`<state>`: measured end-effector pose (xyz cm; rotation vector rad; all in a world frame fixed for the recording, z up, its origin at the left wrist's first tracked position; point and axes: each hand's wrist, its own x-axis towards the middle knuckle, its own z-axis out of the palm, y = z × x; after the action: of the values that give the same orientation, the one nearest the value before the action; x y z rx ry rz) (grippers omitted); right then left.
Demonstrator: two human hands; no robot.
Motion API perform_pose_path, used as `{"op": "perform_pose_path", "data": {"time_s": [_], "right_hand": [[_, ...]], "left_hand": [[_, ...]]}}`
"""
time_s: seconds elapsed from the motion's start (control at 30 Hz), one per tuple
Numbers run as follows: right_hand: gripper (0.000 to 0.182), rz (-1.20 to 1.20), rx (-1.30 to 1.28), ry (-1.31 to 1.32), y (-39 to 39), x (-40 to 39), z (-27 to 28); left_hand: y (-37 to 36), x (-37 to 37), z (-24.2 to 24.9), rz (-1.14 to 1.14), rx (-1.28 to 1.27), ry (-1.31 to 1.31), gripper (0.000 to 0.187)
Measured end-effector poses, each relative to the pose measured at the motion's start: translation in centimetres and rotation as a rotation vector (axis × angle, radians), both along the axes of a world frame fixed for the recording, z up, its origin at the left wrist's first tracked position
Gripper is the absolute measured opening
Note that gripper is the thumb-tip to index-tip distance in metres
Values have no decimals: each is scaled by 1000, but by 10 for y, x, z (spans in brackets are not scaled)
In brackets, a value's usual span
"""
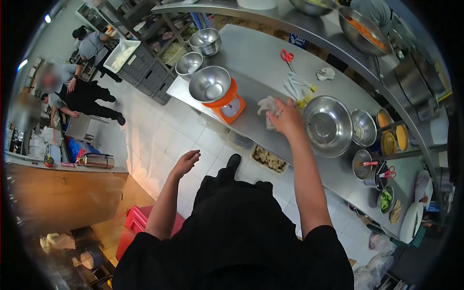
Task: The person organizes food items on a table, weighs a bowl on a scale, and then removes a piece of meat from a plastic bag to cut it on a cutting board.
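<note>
Our right hand is resting its bent, partly spread fingers on the crumpled cloth, which is lying near the front edge of the steel tabletop; how firmly they are gripping, we cannot tell. Our left hand is hanging above the floor, fingers loosely curved, holding nothing. For good control, we are needing to gather the loose edges under the fingers (a trailing corner could catch something). On 1 side, the orange scale is standing near, carrying a steel bowl; on the other, the wide bowl is sitting just beside our wrist, limiting sideways movement. Farther back, red-handled scissors are lying.
</note>
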<state>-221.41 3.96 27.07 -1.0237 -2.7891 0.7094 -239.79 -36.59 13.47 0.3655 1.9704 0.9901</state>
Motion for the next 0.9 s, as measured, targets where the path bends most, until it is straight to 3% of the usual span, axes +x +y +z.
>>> {"op": "perform_pose_path", "data": {"time_s": [0.07, 0.13, 0.17, 0.23, 0.27, 0.33, 0.43, 0.47, 0.53, 0.57, 0.63, 0.77, 0.87, 0.9], "right_hand": [[69, -24, 136, 36, -8, -24, -31], [94, 68, -107, 95, -21, -49, -68], [94, 62, -104, 85, -32, -62, -85], [124, 123, -278, 364, -58, -91, -111], [124, 114, -279, 355, -65, -107, -116], [144, 91, -233, 346, -74, -134, -124], [145, 15, -194, 376, -84, -158, -145], [136, 36, -223, 429, -86, -162, -135], [127, -3, -196, 442, -92, -167, -144], [119, -30, -165, 456, -94, -168, -146], [111, -55, -141, 494, -100, -167, -147], [96, -106, -74, 477, -113, -154, -140], [92, -115, -121, 469, -118, -132, -137], [91, -112, -175, 501, -118, -124, -136]], "left_hand": [[9, -24, 3, 10, 43, -14, 53], [19, -51, 5, 74, 138, -56, 54], [29, -65, 10, 68, 141, -67, 54], [56, -94, 35, 198, 343, -150, 56], [71, -108, 52, 201, 404, -143, 58], [100, -140, 67, 190, 495, -117, 61], [140, -187, 53, 272, 537, -363, 61], [150, -193, 47, 262, 531, -368, 61], [171, -199, 34, 271, 329, -392, 58], [173, -214, -4, 206, 318, -378, 52], [185, -221, -27, 130, 397, -439, 46], [202, -213, -29, 74, 528, -522, 41], [202, -197, -35, -221, 459, -352, 49], [200, -185, -29, -200, 487, -458, 54]]}}
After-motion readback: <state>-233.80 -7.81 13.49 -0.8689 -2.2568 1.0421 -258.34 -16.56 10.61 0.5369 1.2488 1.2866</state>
